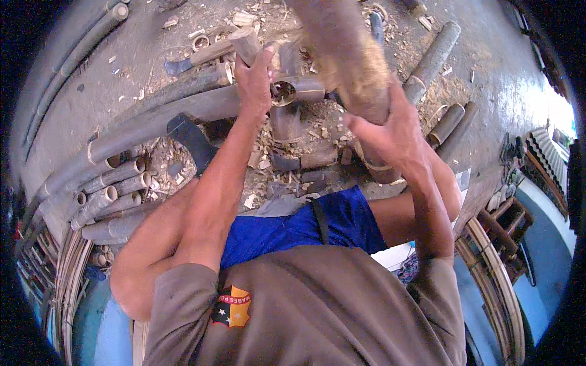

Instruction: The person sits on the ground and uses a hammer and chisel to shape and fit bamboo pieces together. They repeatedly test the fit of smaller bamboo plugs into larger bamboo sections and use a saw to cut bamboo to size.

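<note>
grey concrete floor (506, 79) strewn with wood chips (262, 161), daylight at right

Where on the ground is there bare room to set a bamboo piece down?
Bare concrete floor lies upper left, between the long bamboo poles and curved stems at the rim. Another bare strip lies upper right, beyond the short tubes. Around both hands, wood chips and offcuts crowd it.

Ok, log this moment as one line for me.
left hand: steadies short bamboo piece | right hand: grips thick wooden club, raised | ground: bamboo poles, wood chips
</note>
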The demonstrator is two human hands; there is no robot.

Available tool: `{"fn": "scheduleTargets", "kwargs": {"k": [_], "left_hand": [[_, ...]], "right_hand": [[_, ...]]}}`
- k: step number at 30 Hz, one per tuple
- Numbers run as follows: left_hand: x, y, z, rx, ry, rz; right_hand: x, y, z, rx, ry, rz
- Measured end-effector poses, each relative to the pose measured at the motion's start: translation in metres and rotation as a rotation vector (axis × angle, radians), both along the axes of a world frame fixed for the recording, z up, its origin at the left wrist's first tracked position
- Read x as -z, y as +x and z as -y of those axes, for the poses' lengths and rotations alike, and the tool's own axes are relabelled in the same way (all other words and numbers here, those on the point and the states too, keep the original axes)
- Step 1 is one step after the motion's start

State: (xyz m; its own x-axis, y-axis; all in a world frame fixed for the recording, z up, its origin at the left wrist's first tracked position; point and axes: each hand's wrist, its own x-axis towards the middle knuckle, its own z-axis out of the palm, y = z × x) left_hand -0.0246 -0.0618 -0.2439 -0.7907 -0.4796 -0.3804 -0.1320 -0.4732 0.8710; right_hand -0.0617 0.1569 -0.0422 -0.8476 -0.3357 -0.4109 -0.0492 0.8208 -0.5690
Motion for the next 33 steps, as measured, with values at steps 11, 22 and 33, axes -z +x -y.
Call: {"fn": "scheduleTargets", "kwargs": {"k": [11,22,33], "left_hand": [[-0.023,0.008,-0.002,0.115,0.085,0.027],[-0.004,0.007,0.012,0.210,0.139,0.042],[0.011,0.008,0.014,0.308,0.009,-0.063]], "right_hand": [[0.002,-0.024,0.004,0.017,0.001,0.041],[-0.004,-0.039,0.033,0.005,-0.092,-0.048],[-0.004,-0.060,0.067,-0.313,-0.022,-0.265]]}}
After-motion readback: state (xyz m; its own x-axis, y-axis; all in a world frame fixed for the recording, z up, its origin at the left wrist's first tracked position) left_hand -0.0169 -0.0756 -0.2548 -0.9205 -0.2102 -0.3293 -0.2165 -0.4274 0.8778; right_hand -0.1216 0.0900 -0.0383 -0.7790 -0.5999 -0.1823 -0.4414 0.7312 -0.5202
